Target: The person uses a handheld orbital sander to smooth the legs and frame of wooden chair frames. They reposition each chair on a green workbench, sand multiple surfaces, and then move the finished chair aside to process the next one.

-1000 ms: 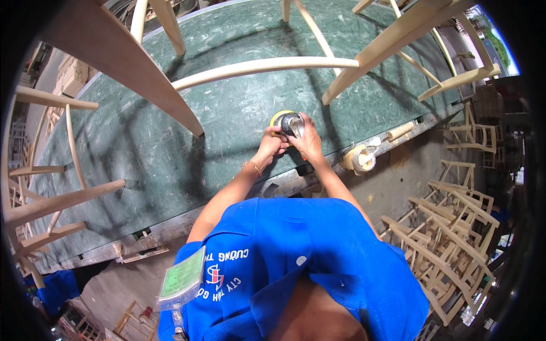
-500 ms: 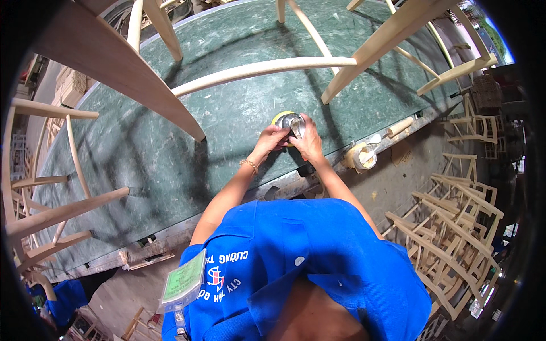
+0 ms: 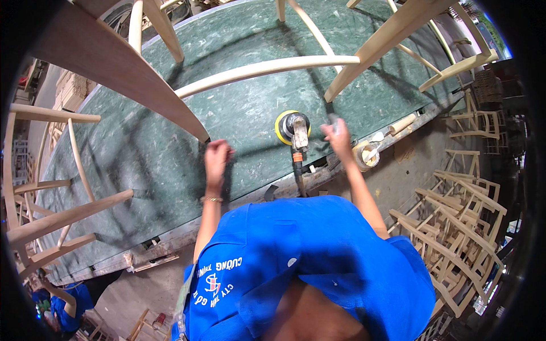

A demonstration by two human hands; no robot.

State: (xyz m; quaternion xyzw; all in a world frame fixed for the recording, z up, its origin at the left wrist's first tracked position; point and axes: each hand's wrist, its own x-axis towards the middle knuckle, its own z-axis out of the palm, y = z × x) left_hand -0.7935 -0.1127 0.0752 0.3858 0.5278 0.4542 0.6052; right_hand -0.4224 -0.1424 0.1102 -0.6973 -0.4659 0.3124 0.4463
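A round orbital sander (image 3: 294, 128) with a yellow-rimmed pad rests on the green tabletop (image 3: 250, 133), its dark hose (image 3: 298, 170) running toward me over the near edge. My left hand (image 3: 216, 162) hovers left of it, fingers curled and nothing visible in them, close beside the lower end of a wooden chair leg (image 3: 165, 94). To the sander's right is my right hand (image 3: 339, 141), blurred by motion. A greyish smear shows at its fingertips, and I cannot make out whether it holds anything. Neither hand touches the sander.
A pale curved rail (image 3: 267, 67) joins the wooden legs ahead. Another wooden frame (image 3: 68, 216) stands at left. On the near edge sit a paste-smeared cup (image 3: 367, 156) and a wooden-handled tool (image 3: 402, 124). Chair frames (image 3: 455, 221) are stacked on the right; another person (image 3: 71, 304) is lower left.
Both hands have let go of the sander, which now lies on the tabletop. My left hand has moved left toward the chair leg; my right hand has moved right.
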